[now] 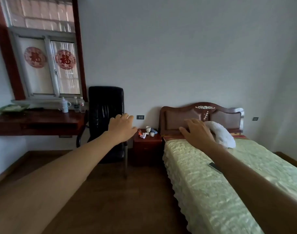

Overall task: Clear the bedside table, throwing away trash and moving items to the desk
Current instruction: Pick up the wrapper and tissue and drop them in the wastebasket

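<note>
Both arms reach forward, left hand (121, 128) and right hand (197, 132) open, empty; window decals (65, 59) read "福".

Home bedroom — single bed (229, 174) w/ carved headboard (201, 115), bedside table (147, 146), wall desk (38, 122) under window (48, 68), office chair (106, 119).

Red 福 paper-cut (35, 57) on left window pane; another 福 paper-cut (65, 59) on right pane
</note>
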`<state>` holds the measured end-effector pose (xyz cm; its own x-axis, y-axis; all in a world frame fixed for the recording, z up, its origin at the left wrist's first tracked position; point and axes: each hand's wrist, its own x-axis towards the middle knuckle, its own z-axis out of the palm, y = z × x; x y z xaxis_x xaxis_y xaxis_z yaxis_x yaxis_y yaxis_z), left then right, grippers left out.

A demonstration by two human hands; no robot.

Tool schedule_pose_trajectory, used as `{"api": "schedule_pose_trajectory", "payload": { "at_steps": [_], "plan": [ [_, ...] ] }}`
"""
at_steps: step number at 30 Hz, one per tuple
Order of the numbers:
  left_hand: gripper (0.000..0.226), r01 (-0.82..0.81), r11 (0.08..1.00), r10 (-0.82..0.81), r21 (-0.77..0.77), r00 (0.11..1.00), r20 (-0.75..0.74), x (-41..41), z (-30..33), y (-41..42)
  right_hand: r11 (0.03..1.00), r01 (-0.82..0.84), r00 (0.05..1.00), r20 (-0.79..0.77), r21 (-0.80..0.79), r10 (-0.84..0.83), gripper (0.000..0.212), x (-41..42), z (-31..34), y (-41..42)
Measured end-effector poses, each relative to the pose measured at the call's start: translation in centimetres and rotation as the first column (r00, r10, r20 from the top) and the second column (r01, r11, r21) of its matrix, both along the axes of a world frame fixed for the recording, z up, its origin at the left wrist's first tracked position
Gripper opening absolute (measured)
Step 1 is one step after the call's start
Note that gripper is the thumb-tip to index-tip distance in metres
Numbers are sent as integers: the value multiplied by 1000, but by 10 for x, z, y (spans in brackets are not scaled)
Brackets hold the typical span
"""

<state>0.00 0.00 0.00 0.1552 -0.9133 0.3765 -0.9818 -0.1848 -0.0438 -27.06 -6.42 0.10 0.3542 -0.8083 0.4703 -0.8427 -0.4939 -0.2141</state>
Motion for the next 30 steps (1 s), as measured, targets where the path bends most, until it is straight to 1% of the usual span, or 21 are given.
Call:
{"api": "schedule_pose_trajectory", "payload": {
  "at_steps": [4,13,16,19,24,30],
  "plan": [
    [52,-34,999,34,29,999,-6,13,-15,-59,1000,-3,1000,-27,31,4,43,10,-15,-60],
    [51,-85,995,84,53,996,16,13,-31,-231,998,-56,998,-34,18,57,38,5,-24,-243],
    [52,-98,993,97,69,995,12,11,-39,-281,996,-76,995,-68,36,79,39,7,-27,-302],
    [53,-106,990,108,96,994,-9,13,-49,-324,994,-74,994,-69,82,80,41,13,-37,-351],
    [53,-126,984,131,129,991,-31,30,-75,-391,987,-94,991,-80,133,105,50,30,-65,-425],
    [55,-135,981,147,143,986,-79,63,-116,-478,980,-102,989,-87,170,118,50,71,-95,-514]
  ]
}}
